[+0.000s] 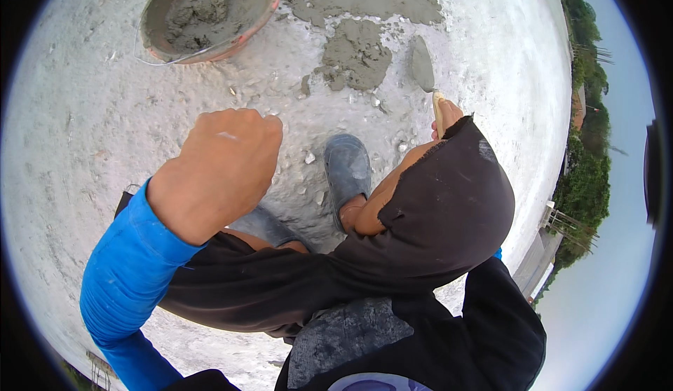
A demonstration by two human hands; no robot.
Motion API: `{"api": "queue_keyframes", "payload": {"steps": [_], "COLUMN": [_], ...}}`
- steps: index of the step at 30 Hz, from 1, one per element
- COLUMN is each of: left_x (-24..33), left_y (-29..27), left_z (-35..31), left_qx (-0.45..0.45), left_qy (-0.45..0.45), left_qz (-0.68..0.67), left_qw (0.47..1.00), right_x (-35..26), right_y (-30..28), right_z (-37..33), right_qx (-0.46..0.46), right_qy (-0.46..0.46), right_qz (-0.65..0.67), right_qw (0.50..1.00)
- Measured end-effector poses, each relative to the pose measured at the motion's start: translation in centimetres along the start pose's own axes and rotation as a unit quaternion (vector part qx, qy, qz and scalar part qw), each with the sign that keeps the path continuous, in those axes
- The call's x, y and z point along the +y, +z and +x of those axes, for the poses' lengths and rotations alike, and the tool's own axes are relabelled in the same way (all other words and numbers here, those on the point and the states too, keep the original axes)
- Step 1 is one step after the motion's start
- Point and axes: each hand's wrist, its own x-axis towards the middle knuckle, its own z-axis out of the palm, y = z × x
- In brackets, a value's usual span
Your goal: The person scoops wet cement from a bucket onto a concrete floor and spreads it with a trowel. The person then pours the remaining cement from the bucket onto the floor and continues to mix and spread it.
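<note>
The trowel (421,64), grey-bladed, round-tipped and pale-handled, is gripped by the right hand (450,115); the left hand (221,170) is clenched.

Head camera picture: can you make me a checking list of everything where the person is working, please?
Surface: pale, rough ground.
Things: orange-pink bucket holding wet grey mix; spread patch on the ground; trowel beside it, blade grey.
Clutter: small stones near the grey shoe.
Hands: left hand raised, fingers curled, palm hidden; right hand grips the trowel's handle, partly hidden by the knee.
Cables: nothing seen.
Surroundings: trees and sky at right.
</note>
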Motion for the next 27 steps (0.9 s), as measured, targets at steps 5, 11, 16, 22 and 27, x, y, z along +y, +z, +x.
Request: {"api": "queue_keyframes", "payload": {"steps": [5, 11, 16, 22, 27], "left_x": [0.2, 0.2, 0.1, 0.5, 0.7], "left_y": [0.1, 0.2, 0.4, 0.2, 0.0], "left_z": [0.4, 0.4, -0.6, -1.9, -2.3], "left_qx": [0.02, -0.011, 0.017, 0.049, 0.041], "left_qy": [0.023, 0.016, 0.017, 0.018, -0.002], "left_qz": [-0.022, -0.014, -0.005, -0.01, -0.006], "left_qw": [0.999, 1.0, 1.0, 0.999, 0.999], "right_x": [0.7, 0.1, 1.8, 0.5, -0.9], "right_y": [7.9, 9.2, 5.9, -1.7, -1.8], "right_z": [-6.2, -9.9, -7.3, 1.2, 0.3], "right_qx": [-0.086, -0.205, -0.097, 0.043, 0.056], "right_qy": [0.075, -0.032, -0.376, -0.371, -0.391], "right_qz": [0.097, 0.021, -0.348, -0.382, -0.317], "right_qw": [0.989, 0.978, 0.854, 0.846, 0.862]}}
